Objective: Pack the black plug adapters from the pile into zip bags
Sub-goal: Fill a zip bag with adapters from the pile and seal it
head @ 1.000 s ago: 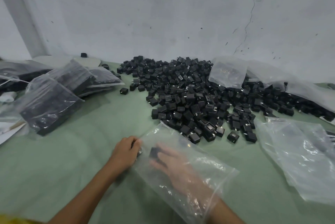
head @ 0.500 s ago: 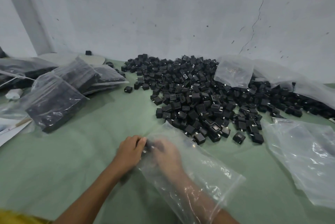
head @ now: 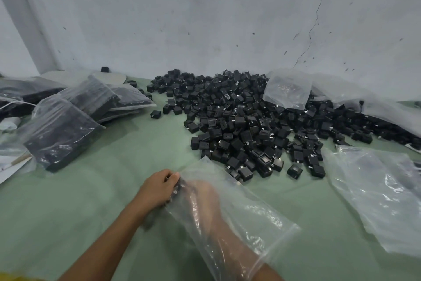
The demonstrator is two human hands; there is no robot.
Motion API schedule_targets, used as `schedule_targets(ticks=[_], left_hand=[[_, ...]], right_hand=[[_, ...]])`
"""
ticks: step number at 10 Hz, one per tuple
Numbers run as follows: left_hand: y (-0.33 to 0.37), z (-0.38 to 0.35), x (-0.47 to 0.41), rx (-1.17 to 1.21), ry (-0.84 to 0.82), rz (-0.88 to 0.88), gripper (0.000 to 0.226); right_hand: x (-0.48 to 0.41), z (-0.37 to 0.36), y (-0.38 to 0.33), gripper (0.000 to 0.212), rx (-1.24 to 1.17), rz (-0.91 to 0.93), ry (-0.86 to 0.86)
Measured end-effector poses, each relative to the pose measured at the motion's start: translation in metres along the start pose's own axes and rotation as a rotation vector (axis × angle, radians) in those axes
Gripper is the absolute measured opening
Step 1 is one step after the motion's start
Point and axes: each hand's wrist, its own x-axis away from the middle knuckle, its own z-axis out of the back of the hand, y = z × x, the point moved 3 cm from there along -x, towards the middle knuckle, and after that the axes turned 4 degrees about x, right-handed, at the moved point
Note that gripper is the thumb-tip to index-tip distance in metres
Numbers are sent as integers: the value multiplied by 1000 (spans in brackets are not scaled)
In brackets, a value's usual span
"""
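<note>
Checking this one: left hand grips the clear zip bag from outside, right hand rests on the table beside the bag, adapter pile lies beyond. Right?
One slip. The right hand is not beside the clear zip bag: the head view shows it inside, seen through the plastic. The left hand does grip the bag from outside, and the adapter pile lies beyond.

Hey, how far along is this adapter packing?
Done: several clear plastic bags filled with black adapters lie at the left. In hand: the left hand grips a clear plastic zip bag while the right hand is inside it. Left: the large pile of black cube-shaped plug adapters and empty clear bags at the right.
</note>
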Motion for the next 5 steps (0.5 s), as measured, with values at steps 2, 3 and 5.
schedule_targets(ticks=[2, 3, 5], left_hand=[[-2, -4, 0, 27, 44, -20, 34], [-3, -5, 0, 40, 50, -35, 34], [-4, -6, -3, 46, 34, -28, 35]], right_hand=[[3, 9, 8, 31, -22, 83, 37], [40, 42, 3, 28, -115, 186, 3], [123, 98, 72, 29, -273, 181, -308]])
